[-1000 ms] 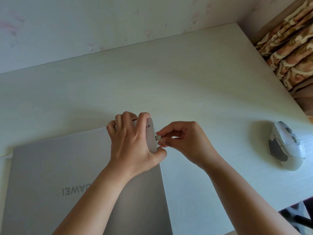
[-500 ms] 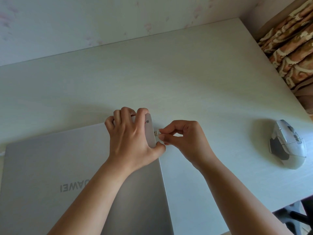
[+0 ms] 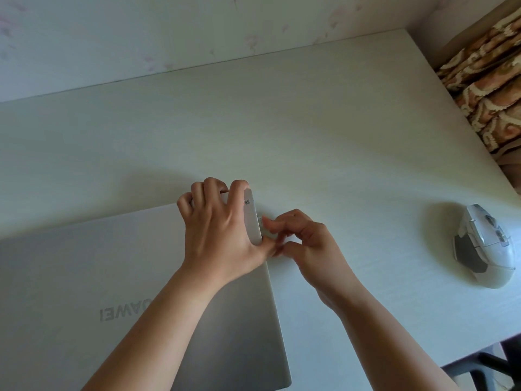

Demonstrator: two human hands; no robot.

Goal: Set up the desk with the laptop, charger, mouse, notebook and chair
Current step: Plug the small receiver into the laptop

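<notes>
The pale tabletop fills most of the frame. A closed silver laptop lies at lower left, its lid reading "HUAWEI" upside down, with a small coded sticker by its far right corner. A white mouse with grey side panels sits at the right edge. At centre, the left hand grips the laptop's far right corner, fingers curled over it. The right hand pinches a small plug at the laptop's side edge.
</notes>
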